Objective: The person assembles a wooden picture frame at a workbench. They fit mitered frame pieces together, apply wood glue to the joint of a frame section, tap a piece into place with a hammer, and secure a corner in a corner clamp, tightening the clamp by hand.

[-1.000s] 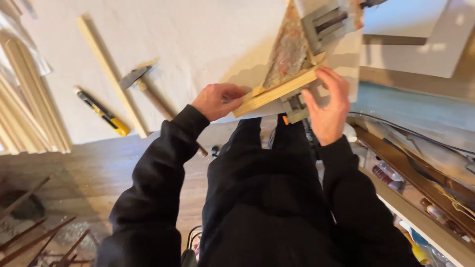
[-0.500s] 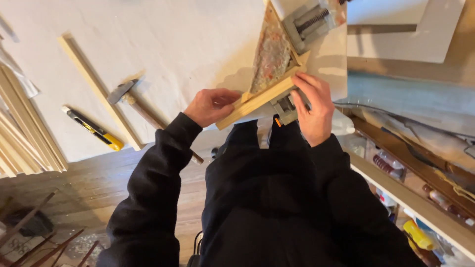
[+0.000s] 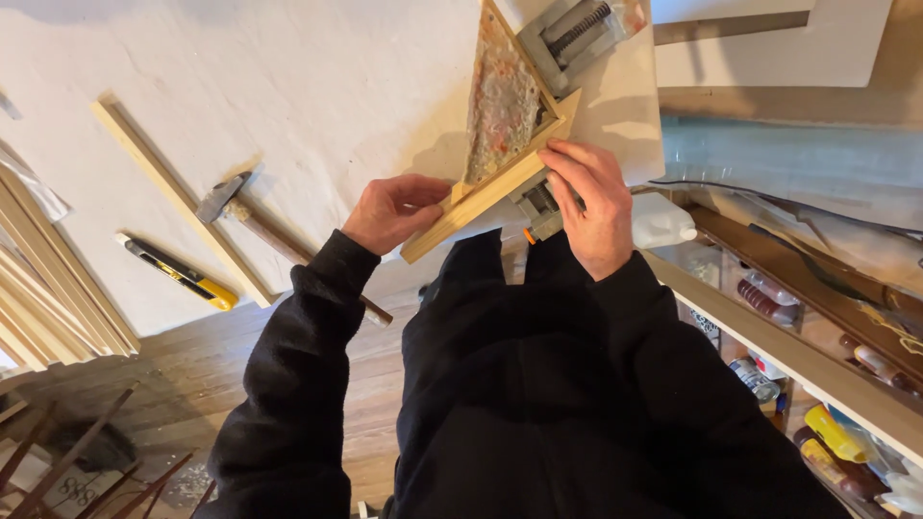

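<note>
My left hand (image 3: 392, 210) grips the near end of a pale wooden strip (image 3: 486, 188) that lies slanted across the corner of the white table (image 3: 317, 86). My right hand (image 3: 594, 202) presses on the strip's far end, fingers over a grey corner clamp (image 3: 540, 206) with an orange knob. The strip meets a second wooden strip at the clamp, and the two frame a mottled, rust-coloured panel (image 3: 500, 101). Another grey clamp (image 3: 575, 37) with a screw sits at the panel's far side.
A hammer (image 3: 252, 219), a yellow-and-black utility knife (image 3: 178, 274) and a loose wooden strip (image 3: 178, 197) lie left on the table. Several more strips (image 3: 48, 298) are stacked at the far left. Shelves with bottles (image 3: 817, 384) run along the right.
The view has shifted slightly. My right hand has slid along the strip toward the clamp corner; my left hand keeps its grip on the near end.
</note>
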